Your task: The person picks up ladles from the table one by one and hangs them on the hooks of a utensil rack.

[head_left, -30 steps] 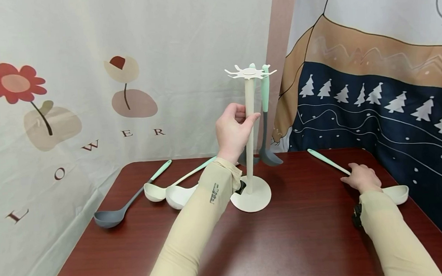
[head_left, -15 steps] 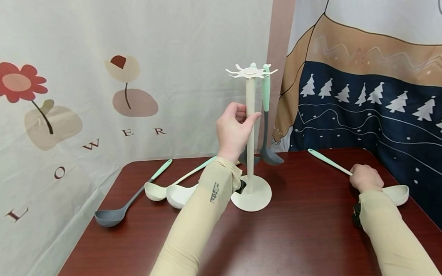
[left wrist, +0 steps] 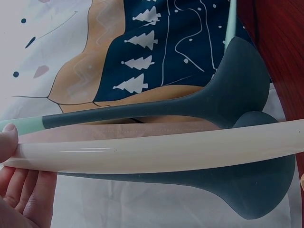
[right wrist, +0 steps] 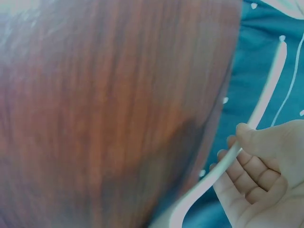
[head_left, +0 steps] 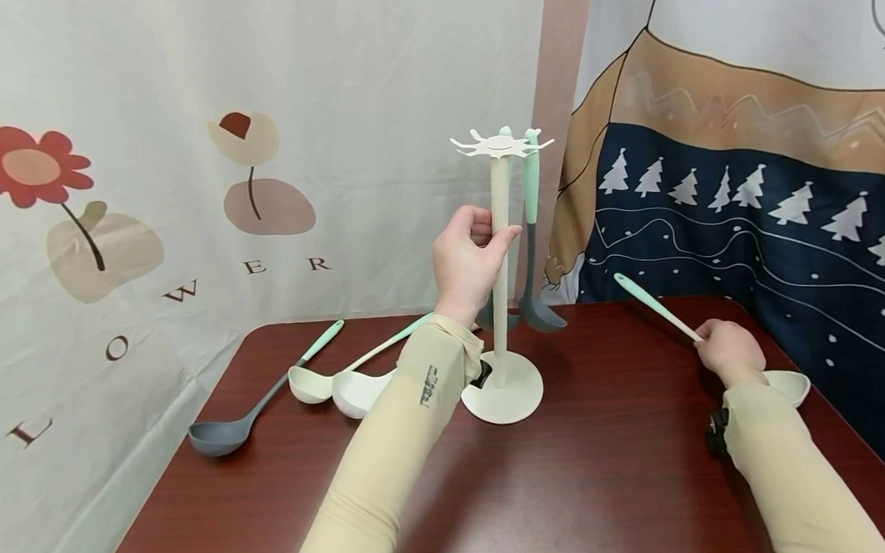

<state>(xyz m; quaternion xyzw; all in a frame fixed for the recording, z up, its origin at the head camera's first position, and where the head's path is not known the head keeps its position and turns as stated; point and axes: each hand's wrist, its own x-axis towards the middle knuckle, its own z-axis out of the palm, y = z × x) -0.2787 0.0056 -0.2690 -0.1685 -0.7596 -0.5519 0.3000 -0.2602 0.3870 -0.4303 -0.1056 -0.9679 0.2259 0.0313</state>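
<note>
My left hand [head_left: 468, 263] grips the cream pole of a round-based utensil stand [head_left: 501, 307], thumb in front, about halfway up. From the star-shaped hook ring on top hang a grey ladle [head_left: 542, 315] with a mint handle and a second grey ladle [left wrist: 256, 199], partly behind the pole. Over at the right, my right hand [head_left: 732, 353] pinches the stem of a cream ladle [head_left: 654, 303] between thumb and fingers. Its mint handle end tilts up toward the back; the bowl is partly hidden behind the wrist.
On the left of the dark red table [head_left: 589, 486] lie a grey ladle [head_left: 221, 437], a cream ladle [head_left: 311, 386] and a white ladle [head_left: 359, 395] partly covered by my left forearm. Printed curtains [head_left: 375, 130] hang right behind the table.
My right hand has closed on the cream ladle's stem, and the ladle's handle end has risen. The left hand stays on the pole.
</note>
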